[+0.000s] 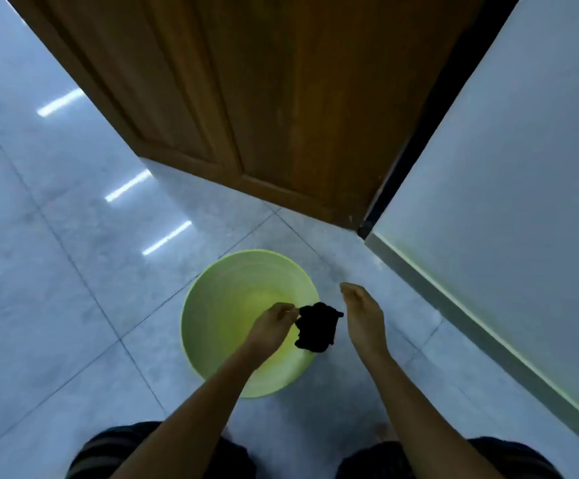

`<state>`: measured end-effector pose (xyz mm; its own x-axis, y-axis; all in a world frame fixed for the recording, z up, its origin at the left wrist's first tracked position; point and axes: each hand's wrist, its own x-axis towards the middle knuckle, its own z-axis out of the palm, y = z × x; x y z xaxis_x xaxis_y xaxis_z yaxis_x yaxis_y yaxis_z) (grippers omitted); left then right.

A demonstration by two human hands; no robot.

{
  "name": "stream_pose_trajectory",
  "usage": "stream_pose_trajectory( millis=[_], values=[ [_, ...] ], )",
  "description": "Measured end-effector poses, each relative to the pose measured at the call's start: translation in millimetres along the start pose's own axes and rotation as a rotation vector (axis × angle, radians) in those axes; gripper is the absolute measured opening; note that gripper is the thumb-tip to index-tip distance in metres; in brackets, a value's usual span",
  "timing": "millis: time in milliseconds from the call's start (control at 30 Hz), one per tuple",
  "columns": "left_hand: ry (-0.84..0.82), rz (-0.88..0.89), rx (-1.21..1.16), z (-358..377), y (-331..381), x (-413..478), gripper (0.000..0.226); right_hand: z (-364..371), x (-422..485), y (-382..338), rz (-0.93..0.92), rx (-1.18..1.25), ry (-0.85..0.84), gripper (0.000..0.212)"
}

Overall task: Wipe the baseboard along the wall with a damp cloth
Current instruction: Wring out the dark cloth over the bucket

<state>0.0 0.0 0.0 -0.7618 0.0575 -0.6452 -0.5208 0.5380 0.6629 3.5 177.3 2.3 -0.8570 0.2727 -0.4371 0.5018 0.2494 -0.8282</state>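
Head view: left hand (274,323) pinches the dark cloth (316,327) over the green basin (212,305), likely so drips fall inside, right hand (362,314) loosely open beside it, baseboard (454,305) well apart.

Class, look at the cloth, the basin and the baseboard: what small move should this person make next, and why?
Probably bring the right hand onto the black cloth and wring it over the green basin. The left hand pinches the bunched cloth above the basin, the right hand is open beside it, and the baseboard at right is not yet touched.
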Motion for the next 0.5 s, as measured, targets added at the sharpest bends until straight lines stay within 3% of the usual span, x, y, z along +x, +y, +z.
stream_pose_trajectory(
  millis=[133, 233, 333, 400, 500],
  values=[
    [-0.162, -0.111, -0.381, 45, -44, 53, 0.053, 36, 29, 86, 0.092, 0.285, -0.101, 0.025],
    [-0.254, 0.017, -0.471, 60, -72, 83, 0.068, 50, 44, 128, 0.225, 0.505, -0.297, 0.039],
    [-0.393, 0.079, -0.626, 60, -81, 83, 0.062, 53, 45, 146, 0.288, 0.667, -0.407, 0.051],
    [-0.387, 0.106, -0.706, 55, -76, 66, 0.049, 49, 32, 137, 0.243, 0.755, -0.363, 0.044],
    [-0.201, 0.177, -0.664, 41, -66, 35, 0.038, 35, 3, 116, 0.107, 0.774, -0.266, 0.025]
  ],
)
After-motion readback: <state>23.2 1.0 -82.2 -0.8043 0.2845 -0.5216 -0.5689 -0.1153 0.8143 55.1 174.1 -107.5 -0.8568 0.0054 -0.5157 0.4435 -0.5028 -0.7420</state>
